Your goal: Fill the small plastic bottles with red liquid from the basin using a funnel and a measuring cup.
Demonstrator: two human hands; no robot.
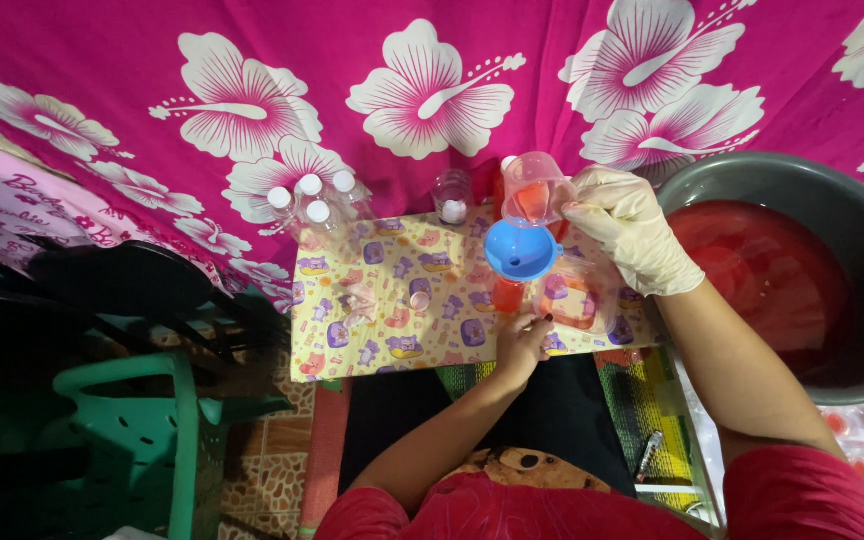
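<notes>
My right hand [634, 232], in a white glove, tips a clear plastic cup [532, 190] of red liquid over a blue funnel [520, 250]. The funnel sits in the neck of a small bottle [507, 295] partly filled with red liquid. My bare left hand [522, 345] holds that bottle at its base on a yellow patterned mat [382, 320]. A clear square container [574, 300] with red liquid stands just right of the bottle.
A big grey basin [802, 190] of red liquid sits at the right. Several empty capped bottles [314, 212] and a small jar [452, 197] stand at the mat's far edge. A green plastic chair [167, 420] is at the left. Pink flowered cloth [402, 80] hangs behind.
</notes>
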